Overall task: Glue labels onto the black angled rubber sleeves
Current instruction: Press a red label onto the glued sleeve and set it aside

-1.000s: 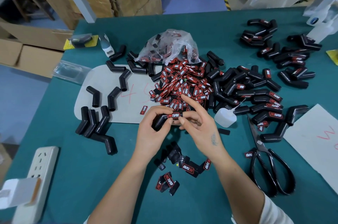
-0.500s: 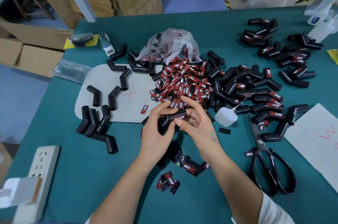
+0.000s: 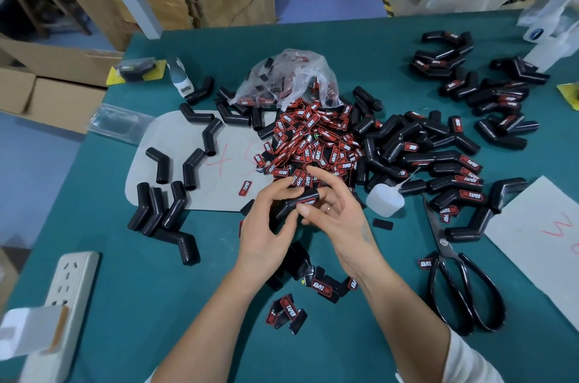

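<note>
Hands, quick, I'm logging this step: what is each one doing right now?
Left hand: grips the black sleeve.
Right hand: thumb presses the label on that sleeve; other fingers spread, holding nothing.

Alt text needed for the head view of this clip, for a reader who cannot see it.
A person's left hand grips a black angled rubber sleeve while the right hand presses its thumb on the red label stuck to it. Beyond lie a heap of loose labels, a glue bottle, scissors and more sleeves on a green table.
</note>
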The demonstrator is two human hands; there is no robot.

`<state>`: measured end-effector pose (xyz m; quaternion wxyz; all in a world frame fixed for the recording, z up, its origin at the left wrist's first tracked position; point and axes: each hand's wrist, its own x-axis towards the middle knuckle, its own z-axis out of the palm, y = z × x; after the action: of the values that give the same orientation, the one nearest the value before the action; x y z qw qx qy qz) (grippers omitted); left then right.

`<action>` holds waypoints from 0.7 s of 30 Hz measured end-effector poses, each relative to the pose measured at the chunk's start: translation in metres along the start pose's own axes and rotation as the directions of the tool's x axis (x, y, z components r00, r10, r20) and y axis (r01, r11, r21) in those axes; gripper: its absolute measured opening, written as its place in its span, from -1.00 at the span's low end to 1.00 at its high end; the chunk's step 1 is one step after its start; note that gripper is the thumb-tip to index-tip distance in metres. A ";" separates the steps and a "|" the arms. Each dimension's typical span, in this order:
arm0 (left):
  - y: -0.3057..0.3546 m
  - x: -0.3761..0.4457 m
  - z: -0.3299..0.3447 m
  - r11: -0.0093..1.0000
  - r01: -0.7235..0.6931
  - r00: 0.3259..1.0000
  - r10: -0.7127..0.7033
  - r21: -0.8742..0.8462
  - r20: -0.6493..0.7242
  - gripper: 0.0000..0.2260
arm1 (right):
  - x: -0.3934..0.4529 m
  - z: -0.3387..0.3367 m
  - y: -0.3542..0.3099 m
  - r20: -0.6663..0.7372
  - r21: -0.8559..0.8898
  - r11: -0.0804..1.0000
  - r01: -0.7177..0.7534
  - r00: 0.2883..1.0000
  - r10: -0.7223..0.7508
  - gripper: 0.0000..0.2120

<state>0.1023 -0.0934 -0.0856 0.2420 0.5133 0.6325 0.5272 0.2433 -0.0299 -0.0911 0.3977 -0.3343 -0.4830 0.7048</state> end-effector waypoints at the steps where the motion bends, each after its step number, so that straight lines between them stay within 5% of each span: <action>1: 0.001 0.000 -0.001 1.000 0.000 1.000 0.000 0.001 0.003 -0.39 | 0.000 0.000 -0.001 -0.011 -0.004 1.000 0.003 1.000 -0.004 -0.43; 10: 0.004 0.002 -0.002 0.990 0.028 1.000 -0.028 -0.135 0.005 -0.61 | -0.004 0.003 -0.007 -0.033 -0.005 1.000 0.008 0.999 -0.009 -0.41; 21: 0.003 0.005 -0.003 0.974 0.036 0.999 -0.043 -0.224 -0.026 -0.57 | -0.006 0.001 -0.012 0.000 -0.035 0.999 0.038 0.999 -0.038 -0.50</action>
<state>0.0992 -0.0904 -0.0810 0.2988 0.4618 0.5828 0.5981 0.2476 -0.0330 -0.0792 0.4053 -0.3320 -0.5014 0.6886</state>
